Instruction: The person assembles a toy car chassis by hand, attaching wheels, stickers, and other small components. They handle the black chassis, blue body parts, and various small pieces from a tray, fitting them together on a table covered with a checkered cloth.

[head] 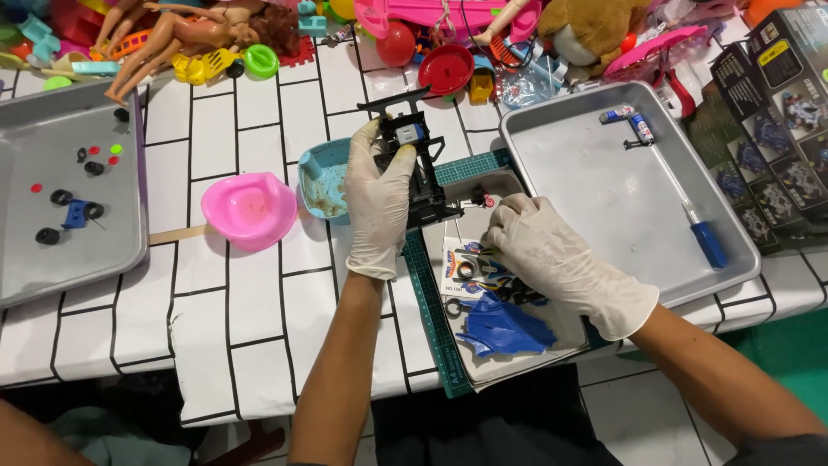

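Observation:
My left hand [378,194], in a white glove, holds a black toy car chassis [418,160] upright above the table, with a small blue-grey part at its top. My right hand [542,250], also gloved, rests palm down on a small tray [483,367] lying on a green cutting mat [427,302]. Its fingertips touch small parts near a sticker sheet [461,263]. A blue car body shell [504,328] and black tyres [455,306] lie on that tray just below the hand.
A large metal tray [604,198] on the right holds a blue-handled screwdriver [699,229] and small batteries [630,121]. Another metal tray [52,259] on the left holds wheels and small parts. A pink bowl [248,210], a teal bowl [323,177], toys at the back and boxes [776,112] surround the space.

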